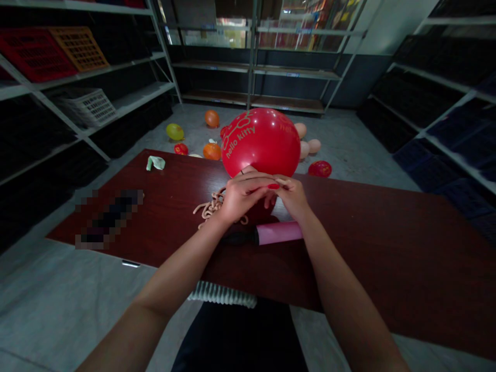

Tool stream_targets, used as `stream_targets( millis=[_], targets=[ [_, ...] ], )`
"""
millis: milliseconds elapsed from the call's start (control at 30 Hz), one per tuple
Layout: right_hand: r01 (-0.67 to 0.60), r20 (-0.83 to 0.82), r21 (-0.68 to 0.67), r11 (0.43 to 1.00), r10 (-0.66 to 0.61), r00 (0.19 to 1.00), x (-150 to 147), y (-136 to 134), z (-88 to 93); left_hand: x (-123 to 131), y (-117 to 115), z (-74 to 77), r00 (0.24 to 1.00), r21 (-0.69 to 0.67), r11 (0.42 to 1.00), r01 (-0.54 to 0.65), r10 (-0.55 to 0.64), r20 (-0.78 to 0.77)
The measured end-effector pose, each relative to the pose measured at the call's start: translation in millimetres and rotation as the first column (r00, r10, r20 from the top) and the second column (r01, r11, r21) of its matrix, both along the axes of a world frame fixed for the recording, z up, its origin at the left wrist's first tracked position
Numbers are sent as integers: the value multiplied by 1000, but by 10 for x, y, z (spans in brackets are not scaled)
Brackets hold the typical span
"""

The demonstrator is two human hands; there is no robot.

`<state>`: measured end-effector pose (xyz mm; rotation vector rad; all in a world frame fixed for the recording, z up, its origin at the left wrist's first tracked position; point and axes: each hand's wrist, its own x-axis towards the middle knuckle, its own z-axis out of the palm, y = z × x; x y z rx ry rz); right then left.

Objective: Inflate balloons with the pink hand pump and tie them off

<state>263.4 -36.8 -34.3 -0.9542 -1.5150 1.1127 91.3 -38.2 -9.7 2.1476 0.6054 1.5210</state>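
Note:
A large inflated red balloon (267, 144) with gold lettering rises just beyond my hands, over the far side of the table. Its neck end shows as a small red tip between my fingers. My left hand (246, 194) is closed on the balloon's neck, and my right hand (290, 194) pinches the same spot from the other side. Beneath my forearms lies a pink hand pump (279, 233) with a black end. Several uninflated long beige balloons (211, 206) lie in a tangle beside my left hand, partly hidden by it.
The dark brown table (380, 248) spans the view. A limp pale green balloon (155, 163) lies at its far left, near a blurred-out object (112, 217). Inflated balloons, including a yellow one (175, 132), rest on the floor. Shelves with crates (79, 49) stand around.

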Motion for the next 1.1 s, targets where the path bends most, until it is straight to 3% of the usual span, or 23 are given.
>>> stream_targets(
  millis=[300, 500, 667, 833, 933, 1000, 1100],
  targets=[
    [-227, -235, -110, 968, 197, 952, -7, -97, 37, -59, 135, -20, 998, -75, 997, 22, -17, 66],
    [-57, -310, -110, 992, 20, 950, -17, -59, 13, -79, 150, -13, 996, -135, 987, 83, -79, 34],
    [-15, -371, -77, 997, -15, 928, -15, -39, 19, -69, 200, -21, 976, -285, 948, 141, -86, 198],
    [-88, -309, -63, 994, 65, 949, 45, -76, 22, -54, 266, -58, 920, -539, 831, 141, 91, 381],
    [-208, -279, -83, 974, 178, 944, 79, -88, 31, -40, 271, -60, 855, -635, 727, 261, 132, 501],
    [-262, -156, -127, 957, 242, 958, 61, -73, 24, -19, 263, -60, 797, -652, 667, 360, 143, 587],
    [-137, 113, -135, 981, 153, 982, -37, -23, -41, 44, 239, -75, 742, -679, 598, 426, 199, 641]
  ],
)
